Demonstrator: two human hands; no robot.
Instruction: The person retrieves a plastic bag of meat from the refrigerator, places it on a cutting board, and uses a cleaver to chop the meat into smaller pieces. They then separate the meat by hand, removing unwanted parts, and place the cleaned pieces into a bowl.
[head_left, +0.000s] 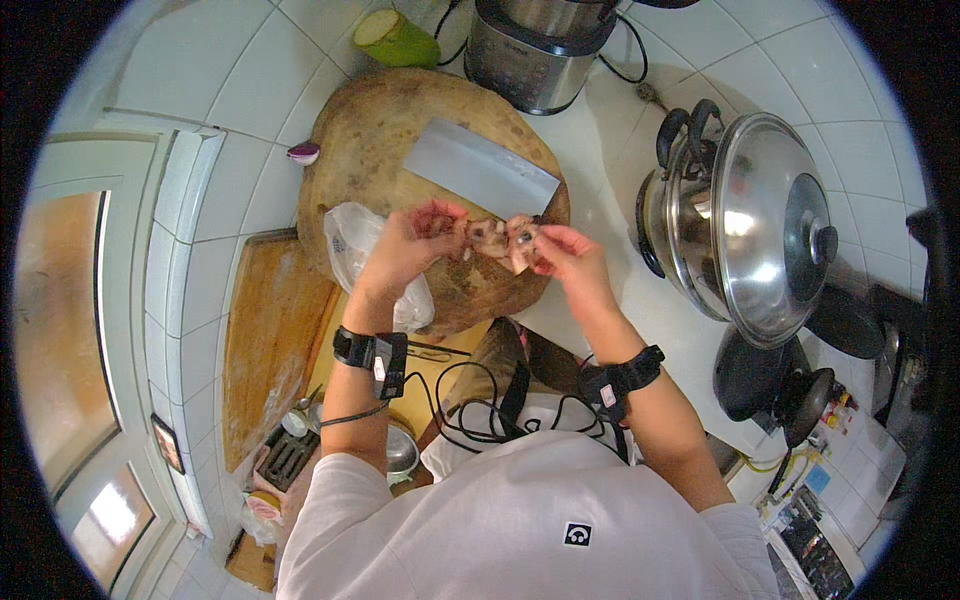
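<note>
Above a round wooden chopping board (375, 142), both hands hold a wet, pale-brown piece of raw seafood (491, 238), possibly squid. Two dark, eye-like spots show on it. My left hand (424, 236) grips its left end, the fingers reddish and slightly blurred. At the right end, my right hand (570, 251) pinches it between thumb and fingers. Just beyond the hands lies a cleaver (480, 169), its broad blade flat on the board; I cannot make out its handle. A clear plastic bag (349, 240) with faint print rests on the board's left side, partly behind my left wrist.
A piece of red onion (304, 154) is by the board's left edge. Behind stand a cut green gourd-like vegetable (397, 41) and an electric cooker (532, 64). A lidded steel pot (772, 225) stands right. A wooden board (266, 322) leans left. Cables (487, 431) hang between my forearms.
</note>
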